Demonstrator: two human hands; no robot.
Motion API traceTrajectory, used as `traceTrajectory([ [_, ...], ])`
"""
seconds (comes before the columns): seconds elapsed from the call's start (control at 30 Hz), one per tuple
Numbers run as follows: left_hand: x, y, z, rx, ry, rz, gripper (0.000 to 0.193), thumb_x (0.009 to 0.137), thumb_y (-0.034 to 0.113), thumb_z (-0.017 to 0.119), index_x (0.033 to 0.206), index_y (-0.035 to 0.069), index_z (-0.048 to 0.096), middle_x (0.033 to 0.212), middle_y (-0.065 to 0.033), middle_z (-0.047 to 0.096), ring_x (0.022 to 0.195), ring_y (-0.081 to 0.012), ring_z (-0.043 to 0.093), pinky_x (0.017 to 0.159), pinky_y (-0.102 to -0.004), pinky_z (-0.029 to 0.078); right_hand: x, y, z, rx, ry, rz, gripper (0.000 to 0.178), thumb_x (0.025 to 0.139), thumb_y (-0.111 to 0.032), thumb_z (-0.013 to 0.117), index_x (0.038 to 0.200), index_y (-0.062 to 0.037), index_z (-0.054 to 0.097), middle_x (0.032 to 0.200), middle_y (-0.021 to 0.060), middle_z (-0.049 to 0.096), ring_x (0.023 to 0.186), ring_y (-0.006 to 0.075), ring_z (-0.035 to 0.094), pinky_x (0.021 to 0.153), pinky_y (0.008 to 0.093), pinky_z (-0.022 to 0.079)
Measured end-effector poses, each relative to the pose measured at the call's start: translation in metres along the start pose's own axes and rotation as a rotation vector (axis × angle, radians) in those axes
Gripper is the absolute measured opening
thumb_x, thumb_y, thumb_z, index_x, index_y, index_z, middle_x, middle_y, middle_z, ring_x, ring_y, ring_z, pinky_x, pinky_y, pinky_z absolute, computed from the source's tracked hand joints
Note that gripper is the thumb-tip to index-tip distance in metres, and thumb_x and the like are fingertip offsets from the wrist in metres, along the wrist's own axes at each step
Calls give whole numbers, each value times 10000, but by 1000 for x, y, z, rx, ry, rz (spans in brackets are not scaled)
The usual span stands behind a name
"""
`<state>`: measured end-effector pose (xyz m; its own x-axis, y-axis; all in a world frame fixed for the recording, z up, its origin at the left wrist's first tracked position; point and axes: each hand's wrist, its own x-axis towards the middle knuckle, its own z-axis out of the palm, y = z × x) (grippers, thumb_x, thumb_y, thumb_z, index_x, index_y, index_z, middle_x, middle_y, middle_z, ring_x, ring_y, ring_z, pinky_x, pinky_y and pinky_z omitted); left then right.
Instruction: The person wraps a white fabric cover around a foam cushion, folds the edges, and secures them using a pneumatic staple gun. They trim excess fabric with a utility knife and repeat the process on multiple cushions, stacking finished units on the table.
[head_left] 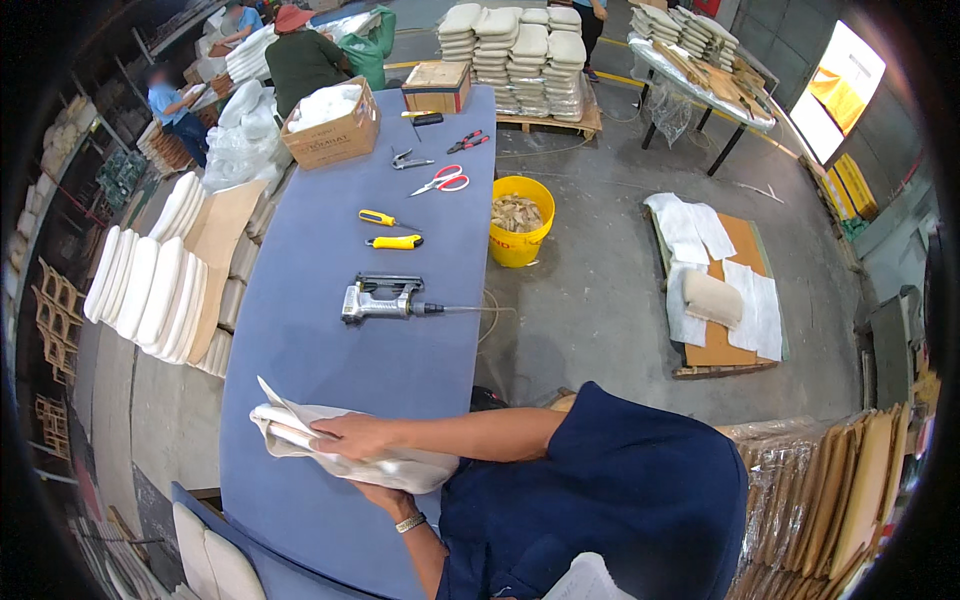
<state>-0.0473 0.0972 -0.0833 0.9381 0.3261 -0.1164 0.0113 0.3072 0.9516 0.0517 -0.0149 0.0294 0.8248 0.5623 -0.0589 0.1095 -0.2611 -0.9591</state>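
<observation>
A cream, fabric-covered seat pad [425,468] is in my hands over the near part of the blue-topped table [300,350]. Loose cloth stands up in a pointed flap at its far end. My right hand [350,436] lies over the top, its fingers closed on the folded cloth at the edge. My left hand [385,497], with a wristband, grips the pad from the lower side; its fingers are mostly hidden beneath. Beyond the pad, a silver air stapler [385,298] with a hose lies on its side.
Farther up the table lie a yellow utility knife [395,242], screwdriver [378,218], red-handled scissors [440,182], pliers [467,142] and a carton [335,125]. A yellow bucket [522,222] stands beside it. Cream pads [150,290] line the left. Other people work at the back left.
</observation>
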Motion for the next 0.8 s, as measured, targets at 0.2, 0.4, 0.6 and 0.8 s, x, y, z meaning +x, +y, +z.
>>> traceTrajectory([
  [0.2,-15,11,35,-120,26,-81,779,1076,589,354,1653,161,53,1661,-184,204,1491,-360,328,1207,-497,337,18,15,-6,-177,-25,110,716,929,-506,644,1298,99,552,1179,284,685,1114,424,670,966,497,511],
  [0.4,-19,12,49,25,16,-1,689,1115,453,342,1656,161,32,1672,-162,196,1518,-345,276,1230,-491,286,37,-2,7,-429,-17,58,979,646,-501,876,1296,149,539,1128,278,701,1034,408,699,892,478,548],
  [0.6,-21,2,66,248,-43,104,633,1098,262,457,1632,27,212,1697,-162,209,1543,-281,252,1247,-400,215,58,22,-50,-667,-45,-47,341,827,-198,717,1157,-110,701,1071,181,737,1014,357,715,854,482,564],
  [0.8,-40,64,29,-86,580,190,633,1104,403,433,1633,111,242,1620,-148,363,1508,-337,337,1144,-507,401,23,-82,-72,-887,-314,-381,424,844,-193,746,1239,-94,629,1039,203,728,991,445,681,837,555,530],
])
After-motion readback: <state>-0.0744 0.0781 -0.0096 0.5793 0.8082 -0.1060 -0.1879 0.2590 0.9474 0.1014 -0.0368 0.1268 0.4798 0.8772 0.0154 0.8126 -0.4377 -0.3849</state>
